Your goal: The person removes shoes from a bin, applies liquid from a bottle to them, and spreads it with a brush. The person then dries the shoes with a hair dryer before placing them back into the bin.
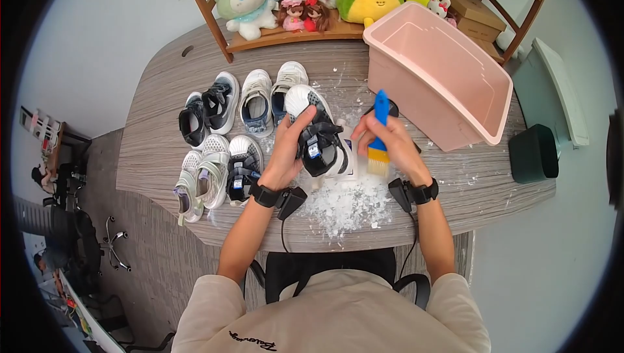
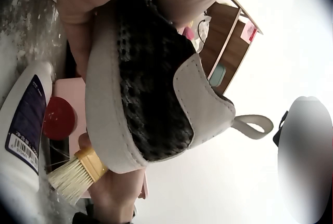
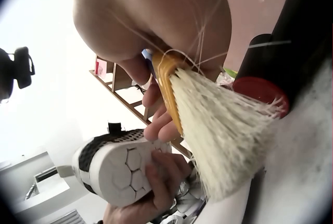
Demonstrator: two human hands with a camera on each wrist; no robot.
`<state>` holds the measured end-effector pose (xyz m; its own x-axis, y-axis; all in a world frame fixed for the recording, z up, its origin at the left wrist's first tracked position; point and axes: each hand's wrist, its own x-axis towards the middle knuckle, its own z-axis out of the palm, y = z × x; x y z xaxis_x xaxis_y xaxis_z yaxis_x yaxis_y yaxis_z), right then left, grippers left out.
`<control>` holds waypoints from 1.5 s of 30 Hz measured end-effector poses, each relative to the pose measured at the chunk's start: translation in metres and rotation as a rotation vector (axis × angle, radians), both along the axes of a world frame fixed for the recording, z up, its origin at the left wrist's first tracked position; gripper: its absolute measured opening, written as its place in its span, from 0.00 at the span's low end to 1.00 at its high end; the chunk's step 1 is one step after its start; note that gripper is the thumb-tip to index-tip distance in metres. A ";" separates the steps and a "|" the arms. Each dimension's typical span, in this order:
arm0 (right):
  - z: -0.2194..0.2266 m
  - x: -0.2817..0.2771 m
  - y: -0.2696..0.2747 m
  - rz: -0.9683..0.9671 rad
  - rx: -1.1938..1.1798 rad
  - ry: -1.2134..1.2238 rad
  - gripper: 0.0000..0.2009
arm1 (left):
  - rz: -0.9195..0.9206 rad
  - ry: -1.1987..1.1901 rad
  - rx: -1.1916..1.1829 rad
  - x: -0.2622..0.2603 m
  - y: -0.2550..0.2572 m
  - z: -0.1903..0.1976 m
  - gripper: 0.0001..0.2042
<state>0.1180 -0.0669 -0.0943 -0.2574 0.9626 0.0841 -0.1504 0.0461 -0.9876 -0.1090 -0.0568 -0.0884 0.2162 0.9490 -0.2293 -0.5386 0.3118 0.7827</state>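
My left hand [image 1: 284, 151] grips a small black-and-white child's shoe [image 1: 317, 137] over the middle of the table, its white toe tipped away from me. The left wrist view shows the shoe's black woven side [image 2: 151, 83] and heel loop; the right wrist view shows its white sole [image 3: 122, 174] with hexagon grooves. In my right hand [image 1: 396, 147] is a paint brush [image 1: 381, 113], blue-handled, with a yellow ferrule and pale bristles [image 3: 221, 130] pointing down, apart from the shoe. A white bottle [image 2: 25, 125] with a dark label stands behind the shoe, partly hidden.
White flakes [image 1: 344, 210] litter the tabletop before me. Several small shoes [image 1: 211, 168] stand in two rows at left. A large pink bin [image 1: 422, 106] occupies the back right, near a dark green bin [image 1: 534, 155]. A red-ended black cylinder [image 3: 260, 91] lies by the brush. Plush toys [image 1: 247, 5] fill the back shelf.
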 end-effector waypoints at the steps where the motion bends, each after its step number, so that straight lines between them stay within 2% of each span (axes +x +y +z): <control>1: 0.000 -0.001 -0.001 0.095 -0.052 -0.047 0.19 | 0.033 0.004 0.013 0.001 0.000 0.000 0.14; 3: 0.001 0.000 -0.002 0.239 -0.079 -0.144 0.21 | 0.061 0.007 0.027 0.004 -0.002 0.002 0.14; 7: 0.017 0.001 -0.007 0.295 -0.181 -0.111 0.19 | 0.152 -0.056 0.108 0.002 -0.003 0.005 0.14; 9: 0.020 -0.001 -0.010 0.328 -0.145 -0.122 0.27 | 0.228 -0.075 0.132 0.000 0.000 0.002 0.16; 10: 0.024 -0.004 -0.013 0.329 -0.145 -0.122 0.27 | 0.229 -0.076 0.132 0.001 0.000 0.000 0.16; 12: 0.032 -0.015 -0.020 0.298 -0.169 -0.080 0.39 | 0.313 -0.065 0.175 0.004 -0.001 -0.005 0.18; 13: 0.028 -0.019 -0.020 0.283 -0.162 -0.064 0.41 | 0.294 -0.050 0.210 0.006 -0.004 -0.002 0.19; 14: 0.023 -0.018 -0.018 0.283 -0.163 -0.062 0.41 | 0.294 -0.048 0.208 0.008 -0.005 -0.001 0.19; 16: 0.010 -0.016 -0.012 0.182 0.004 -0.094 0.40 | 0.283 -0.065 0.276 0.012 -0.005 0.002 0.18; 17: 0.004 -0.018 -0.012 0.100 0.052 -0.103 0.35 | 0.315 -0.047 0.251 0.006 0.001 -0.008 0.17; 18: 0.002 -0.016 -0.012 0.095 0.056 -0.101 0.35 | 0.309 -0.046 0.256 0.003 0.002 -0.011 0.17; 20: 0.009 -0.017 -0.013 -0.077 -0.048 0.130 0.29 | 0.277 -0.165 0.257 0.000 0.000 -0.006 0.15; 21: 0.002 -0.018 -0.009 -0.121 0.043 0.144 0.22 | 0.179 -0.133 0.248 -0.006 0.001 -0.017 0.17; 22: -0.002 -0.017 -0.006 -0.122 0.049 0.144 0.22 | 0.177 -0.134 0.253 -0.007 0.000 -0.019 0.17; 24: -0.009 -0.015 -0.003 -0.161 0.052 0.263 0.21 | -0.112 -0.085 0.296 -0.008 -0.003 -0.021 0.23; 25: -0.009 -0.014 -0.003 -0.185 0.033 0.229 0.21 | -0.232 0.053 0.346 -0.013 -0.003 -0.024 0.37; 26: -0.009 -0.014 -0.004 -0.188 0.030 0.232 0.21 | -0.236 0.056 0.343 -0.017 -0.002 -0.027 0.37; 28: -0.007 -0.012 -0.004 -0.215 0.026 0.255 0.20 | -0.461 -0.079 0.409 -0.021 0.000 -0.026 0.51; 29: -0.009 -0.011 -0.004 -0.220 0.027 0.257 0.20 | -0.466 -0.079 0.409 -0.021 -0.002 -0.023 0.51; 31: -0.012 -0.010 -0.001 -0.261 -0.002 0.281 0.20 | -0.413 -0.378 0.316 -0.020 -0.005 -0.011 0.62; 34: -0.010 -0.011 -0.001 -0.287 0.019 0.231 0.19 | -0.465 -0.438 0.179 -0.010 -0.010 0.005 0.62; 35: -0.009 -0.011 -0.001 -0.287 0.022 0.230 0.19 | -0.525 -0.493 0.203 -0.008 -0.009 0.005 0.58; 36: -0.007 -0.011 -0.001 -0.297 0.009 0.254 0.19 | -0.525 -0.494 0.208 -0.008 -0.007 0.002 0.58; 38: -0.006 -0.011 0.001 -0.304 -0.002 0.277 0.18 | -0.608 -0.586 0.139 -0.009 -0.004 0.003 0.50; 39: -0.008 -0.010 0.002 -0.341 -0.019 0.246 0.19 | -0.591 -0.455 0.112 -0.011 -0.005 0.004 0.37; 40: -0.010 -0.010 0.001 -0.379 -0.040 0.215 0.19 | -0.590 -0.455 0.109 -0.010 -0.007 0.006 0.37; 42: -0.010 -0.012 -0.002 -0.363 -0.040 0.163 0.20 | -0.596 -0.132 0.115 -0.006 -0.011 0.008 0.31; 43: -0.009 -0.013 -0.002 -0.344 -0.031 0.110 0.22 | -0.599 -0.261 0.055 -0.003 -0.015 0.008 0.27; 44: -0.009 -0.014 0.000 -0.343 -0.029 0.108 0.22 | -0.598 -0.263 0.057 0.000 -0.013 0.001 0.27; 45: -0.011 -0.016 0.002 -0.330 0.002 0.165 0.24 | -0.508 -0.231 0.069 0.003 -0.010 -0.012 0.26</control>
